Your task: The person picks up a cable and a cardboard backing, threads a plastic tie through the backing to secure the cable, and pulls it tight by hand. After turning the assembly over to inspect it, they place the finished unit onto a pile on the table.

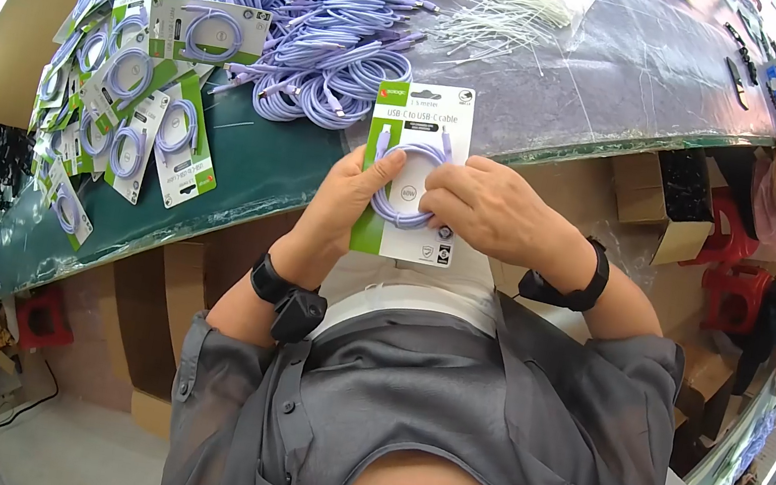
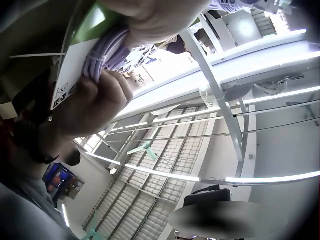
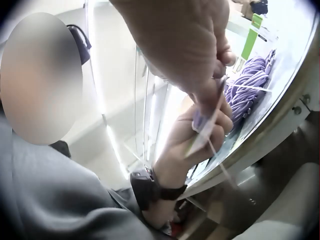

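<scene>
My left hand grips the left edge of a white and green cable card printed "USB-C to USB-C cable", the thumb lying over its front. A coiled lilac USB-C cable lies against the card face, one plug pointing up at each side. Curled fingers of my right hand hold the right side of the coil. Seen in the left wrist view, those fingers pinch close by the lilac coil. A thin white tie sticks out behind the card in the right wrist view.
Many carded cables are piled on the green table at left. Loose lilac cables heap beside them, with white cable ties farther right. A black-handled tool lies at the far right. Cardboard boxes and red stools stand below.
</scene>
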`<action>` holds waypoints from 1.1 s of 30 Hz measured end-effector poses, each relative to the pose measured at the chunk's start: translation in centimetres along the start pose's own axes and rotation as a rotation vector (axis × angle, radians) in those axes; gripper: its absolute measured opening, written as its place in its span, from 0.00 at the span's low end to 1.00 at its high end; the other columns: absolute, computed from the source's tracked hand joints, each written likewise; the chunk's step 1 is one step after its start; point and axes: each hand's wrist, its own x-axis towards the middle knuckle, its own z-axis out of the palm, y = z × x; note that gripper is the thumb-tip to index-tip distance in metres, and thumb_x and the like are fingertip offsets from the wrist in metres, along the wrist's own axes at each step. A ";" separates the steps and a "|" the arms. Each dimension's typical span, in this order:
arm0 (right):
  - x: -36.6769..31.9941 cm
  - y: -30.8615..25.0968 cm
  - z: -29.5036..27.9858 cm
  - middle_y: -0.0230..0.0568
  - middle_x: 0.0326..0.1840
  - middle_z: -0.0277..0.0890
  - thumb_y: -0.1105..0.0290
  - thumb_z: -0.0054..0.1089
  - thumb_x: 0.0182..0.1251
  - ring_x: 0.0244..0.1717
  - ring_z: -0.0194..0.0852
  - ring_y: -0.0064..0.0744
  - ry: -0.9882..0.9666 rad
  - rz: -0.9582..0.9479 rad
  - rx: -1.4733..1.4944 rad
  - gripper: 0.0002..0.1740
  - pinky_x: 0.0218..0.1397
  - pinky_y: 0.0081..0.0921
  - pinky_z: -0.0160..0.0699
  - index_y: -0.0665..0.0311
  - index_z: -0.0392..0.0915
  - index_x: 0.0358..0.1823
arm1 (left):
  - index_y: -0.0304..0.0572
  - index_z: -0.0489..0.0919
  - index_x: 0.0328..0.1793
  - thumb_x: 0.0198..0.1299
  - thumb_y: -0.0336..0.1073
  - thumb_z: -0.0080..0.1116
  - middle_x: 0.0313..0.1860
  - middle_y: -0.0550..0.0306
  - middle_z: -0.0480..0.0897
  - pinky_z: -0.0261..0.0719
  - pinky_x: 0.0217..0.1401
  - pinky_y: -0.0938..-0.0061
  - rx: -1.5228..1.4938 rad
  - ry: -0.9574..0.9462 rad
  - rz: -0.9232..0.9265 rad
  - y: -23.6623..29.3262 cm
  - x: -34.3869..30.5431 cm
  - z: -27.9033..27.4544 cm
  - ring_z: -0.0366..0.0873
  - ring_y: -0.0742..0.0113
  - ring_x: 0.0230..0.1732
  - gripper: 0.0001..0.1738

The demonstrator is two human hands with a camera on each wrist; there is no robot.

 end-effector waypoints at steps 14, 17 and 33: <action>-2.4 0.7 2.6 0.44 0.48 0.66 0.61 0.62 0.63 0.34 0.69 0.34 0.458 0.718 0.429 0.24 0.41 0.24 0.74 0.66 0.69 0.55 | 0.35 0.69 0.58 0.65 0.33 0.56 0.50 0.54 0.78 0.77 0.51 0.76 0.172 0.155 0.303 0.2 0.0 -0.7 0.78 0.71 0.48 0.18; -1.0 0.7 6.2 0.48 0.44 0.72 0.56 0.53 0.70 0.35 0.73 0.35 0.521 0.766 0.616 0.26 0.41 0.27 0.74 0.69 0.64 0.58 | 0.34 0.69 0.58 0.65 0.34 0.56 0.50 0.55 0.78 0.75 0.51 0.77 0.346 0.143 0.360 0.3 0.0 0.3 0.76 0.72 0.48 0.19; 5.3 1.2 6.2 0.40 0.34 0.74 0.56 0.41 0.75 0.35 0.72 0.29 0.588 0.599 0.606 0.21 0.41 0.26 0.71 0.69 0.67 0.53 | 0.35 0.67 0.59 0.64 0.33 0.56 0.51 0.59 0.74 0.72 0.55 0.77 0.298 0.105 0.258 1.1 -4.7 -3.1 0.71 0.75 0.50 0.20</action>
